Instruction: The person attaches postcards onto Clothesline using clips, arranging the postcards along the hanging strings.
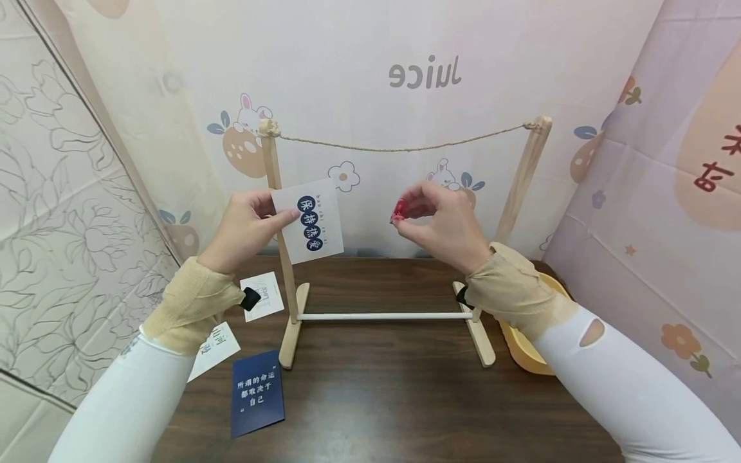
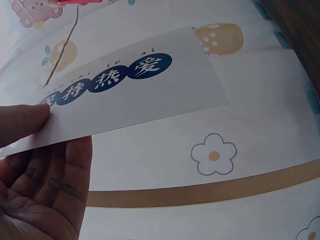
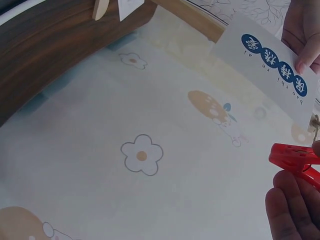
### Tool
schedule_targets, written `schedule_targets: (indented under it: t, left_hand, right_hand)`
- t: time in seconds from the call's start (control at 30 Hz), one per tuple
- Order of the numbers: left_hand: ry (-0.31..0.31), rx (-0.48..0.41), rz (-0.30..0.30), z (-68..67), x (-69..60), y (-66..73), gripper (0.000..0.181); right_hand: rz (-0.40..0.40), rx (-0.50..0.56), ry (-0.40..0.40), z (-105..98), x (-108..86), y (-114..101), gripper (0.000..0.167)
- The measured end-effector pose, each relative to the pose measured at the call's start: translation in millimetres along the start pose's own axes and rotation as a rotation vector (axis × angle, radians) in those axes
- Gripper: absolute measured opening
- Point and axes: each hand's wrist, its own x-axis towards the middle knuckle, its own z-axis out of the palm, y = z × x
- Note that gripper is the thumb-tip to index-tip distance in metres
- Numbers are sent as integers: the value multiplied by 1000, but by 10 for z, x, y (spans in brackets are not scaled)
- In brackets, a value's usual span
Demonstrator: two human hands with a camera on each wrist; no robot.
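My left hand [image 1: 246,225] pinches a white card [image 1: 324,222] with blue circles by its left edge, thumb in front and fingers behind. The card is tilted, in front of the left post of a wooden frame, below the rope [image 1: 399,150]. My right hand [image 1: 442,222] holds a red clothespin [image 1: 397,211] between thumb and fingers, to the right of the card and apart from it. In the right wrist view the red clothespin [image 3: 292,156] shows by my fingertips, with the card [image 3: 270,65] above it. The left wrist view shows my thumb over the card [image 2: 150,95].
The wooden frame's white bar [image 1: 382,316] runs low between its feet. On the table [image 1: 370,399] at left lie a dark blue card [image 1: 257,392] and two white cards [image 1: 262,296]. A yellow basket [image 1: 523,350] stands at right, partly behind my right forearm. A printed curtain hangs behind.
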Motion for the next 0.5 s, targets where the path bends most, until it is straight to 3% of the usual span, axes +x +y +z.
schedule_targets:
  t: [0.5]
  left_hand:
    - [2, -19, 45, -33, 77, 117, 26]
  right_hand:
    - [49, -26, -4, 33, 204, -162, 22]
